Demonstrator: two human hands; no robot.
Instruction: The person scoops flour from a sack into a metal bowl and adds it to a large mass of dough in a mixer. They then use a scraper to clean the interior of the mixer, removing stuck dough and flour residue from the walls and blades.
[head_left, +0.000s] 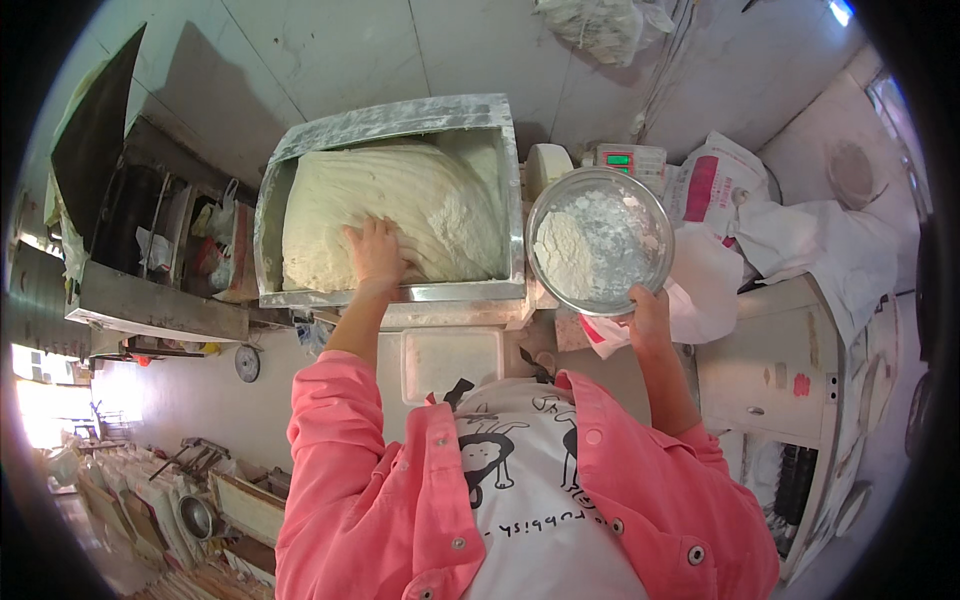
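Note:
A large mass of dough (360, 187) fills most of a metal trough (270, 225) in front of me, with loose white flour (457, 225) on its right part. My left hand (376, 251) lies on the near part of the dough, fingers somewhat spread and pressed against it; the fingertips partly sink from view. To the right of the trough, my right hand (646, 311) grips the near rim of a round metal bowl (667, 247). Inside that bowl, flour is heaped at the left, and a thinner layer coats the rest of the bottom.
Behind the bowl stand a digital scale (649, 161) and a pale round object (547, 166). White sacks (705, 277) lie at the right, above a cabinet (772, 360). A metal-sided unit (157, 300) with an upright dark lid is at the left. Below the trough sits a translucent plastic bin (452, 364).

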